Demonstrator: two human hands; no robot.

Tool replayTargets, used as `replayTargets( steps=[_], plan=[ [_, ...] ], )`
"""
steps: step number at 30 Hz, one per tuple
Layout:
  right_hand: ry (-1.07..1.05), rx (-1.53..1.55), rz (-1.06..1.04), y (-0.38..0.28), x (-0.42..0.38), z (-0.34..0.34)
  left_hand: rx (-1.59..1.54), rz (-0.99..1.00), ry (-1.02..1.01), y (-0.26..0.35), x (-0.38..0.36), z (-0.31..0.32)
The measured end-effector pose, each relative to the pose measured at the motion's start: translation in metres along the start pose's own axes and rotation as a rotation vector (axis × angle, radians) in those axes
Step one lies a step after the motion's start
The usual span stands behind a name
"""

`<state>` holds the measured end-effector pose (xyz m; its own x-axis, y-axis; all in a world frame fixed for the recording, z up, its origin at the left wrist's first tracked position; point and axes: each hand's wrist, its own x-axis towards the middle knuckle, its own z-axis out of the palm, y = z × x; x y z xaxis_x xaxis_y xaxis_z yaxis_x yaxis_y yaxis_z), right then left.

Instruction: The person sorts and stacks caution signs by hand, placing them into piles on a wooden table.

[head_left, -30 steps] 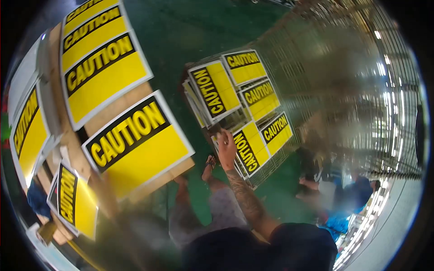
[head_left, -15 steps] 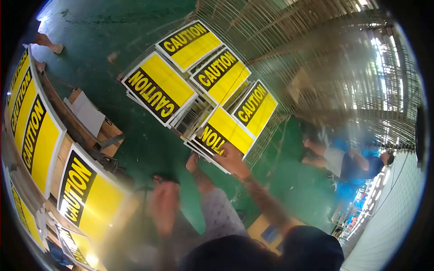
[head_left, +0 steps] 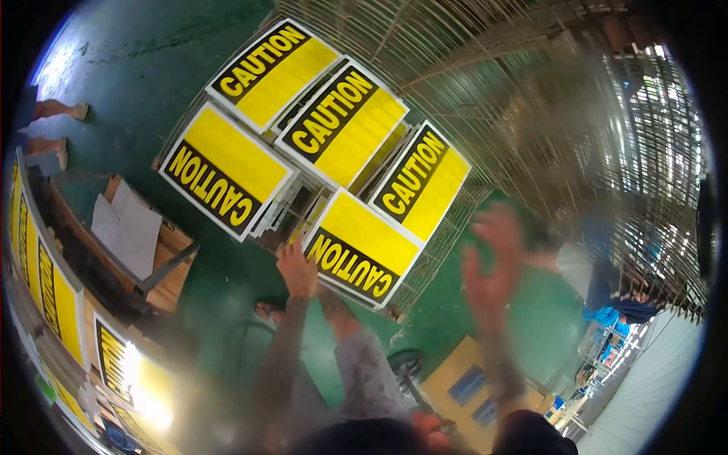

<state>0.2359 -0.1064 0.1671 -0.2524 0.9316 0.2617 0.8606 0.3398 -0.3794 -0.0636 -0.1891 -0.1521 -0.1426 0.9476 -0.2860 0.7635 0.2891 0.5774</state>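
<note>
Several black-and-yellow caution signs lie in stacks on a wire rack (head_left: 438, 258). My left hand (head_left: 296, 267) is at the left edge of the nearest caution sign (head_left: 362, 244), fingers against its corner; whether they grip it is too small to tell. To the right of that sign, my right hand (head_left: 493, 262) is raised over the green floor, blurred, with fingers apart and nothing in it. Another caution sign (head_left: 230, 171) lies to the left, and one more (head_left: 422, 182) lies beyond the nearest sign.
More caution signs (head_left: 57, 299) stand along a wooden bench at the left. Behind it is a box with white sheets (head_left: 127, 231). A cardboard box (head_left: 455, 387) sits near my feet. A person's legs (head_left: 57, 110) show at upper left; another person (head_left: 599, 277) is at right.
My right hand has let go of the nearest sign and moved right. My left hand has moved up to that sign's corner. The nearest sign now lies squarer on its stack. The view has shifted.
</note>
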Motion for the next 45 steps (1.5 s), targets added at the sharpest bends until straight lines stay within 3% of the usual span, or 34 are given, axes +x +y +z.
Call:
replayTargets(
  steps=[1,3,4,5,7,9,10,12,14,16,18,22,25,27,29,30,34,36,37,39,41,44,45],
  plan=[
    [-0.046,0.144,0.252,0.009,-0.013,0.050,-0.114,0.007,-0.068,-0.005,0.002,-0.003],
    [-0.102,0.317,0.429,0.057,-0.045,0.153,-0.800,-0.072,-0.241,0.002,-0.006,-0.033],
    [-0.124,0.432,0.494,0.087,-0.066,0.190,-0.775,-0.179,-0.401,0.015,-0.004,-0.058],
    [-0.328,0.532,0.537,0.106,-0.072,0.197,-0.755,0.001,-0.410,0.023,0.001,-0.078],
    [-0.641,0.653,0.645,0.124,-0.075,0.193,-0.958,-0.096,-0.425,0.056,0.018,-0.105],
    [-0.669,0.707,0.796,0.144,-0.106,0.184,-1.035,-0.149,-0.343,0.061,0.033,-0.090],
    [-0.680,0.730,0.871,0.153,-0.120,0.176,-1.163,-0.224,-0.394,0.076,0.046,-0.080],
    [-0.251,0.807,0.981,0.166,-0.139,0.163,-1.388,-0.226,-0.530,0.108,0.071,-0.034],
    [0.001,0.737,1.244,0.222,-0.180,0.183,-0.927,0.045,-0.445,0.148,0.094,0.029],
    [0.092,0.623,1.247,0.257,-0.170,0.190,-0.472,0.402,-0.142,0.183,0.120,0.095],
    [0.149,0.520,1.255,0.279,-0.155,0.204,-0.279,0.418,-0.023,0.216,0.145,0.132],
    [0.232,0.328,1.296,0.291,-0.135,0.242,-0.143,0.302,-0.010,0.230,0.161,0.166],
    [0.295,0.319,1.221,0.268,-0.134,0.249,-0.317,0.316,0.047,0.227,0.158,0.151],
    [0.377,0.337,1.205,0.229,-0.119,0.235,-0.383,0.280,-0.061,0.223,0.150,0.136],
    [0.459,0.540,1.262,0.205,-0.124,0.225,-0.462,0.229,-0.178,0.216,0.137,0.113],
    [0.497,0.640,1.283,0.200,-0.121,0.223,-0.424,0.251,-0.129,0.212,0.134,0.099],
    [0.401,0.785,1.353,0.143,-0.068,0.227,-0.566,0.017,-0.152,0.183,0.148,0.037],
    [0.369,0.847,1.333,0.141,-0.039,0.264,-0.478,0.010,-0.154,0.157,0.187,0.007],
    [0.310,0.880,1.267,0.146,-0.021,0.287,-0.390,0.133,0.045,0.138,0.209,0.010],
    [0.231,0.806,1.217,0.151,0.023,0.328,-0.249,0.245,0.140,0.121,0.266,-0.008],
    [0.187,0.592,1.253,0.144,0.066,0.358,-0.097,0.190,0.126,0.112,0.307,-0.013],
    [0.263,0.548,1.133,0.148,0.086,0.390,-0.036,0.081,0.055,0.093,0.335,-0.005],
    [0.304,0.533,1.195,0.139,0.095,0.387,-0.048,0.092,0.062,0.092,0.337,-0.007]
  ],
)
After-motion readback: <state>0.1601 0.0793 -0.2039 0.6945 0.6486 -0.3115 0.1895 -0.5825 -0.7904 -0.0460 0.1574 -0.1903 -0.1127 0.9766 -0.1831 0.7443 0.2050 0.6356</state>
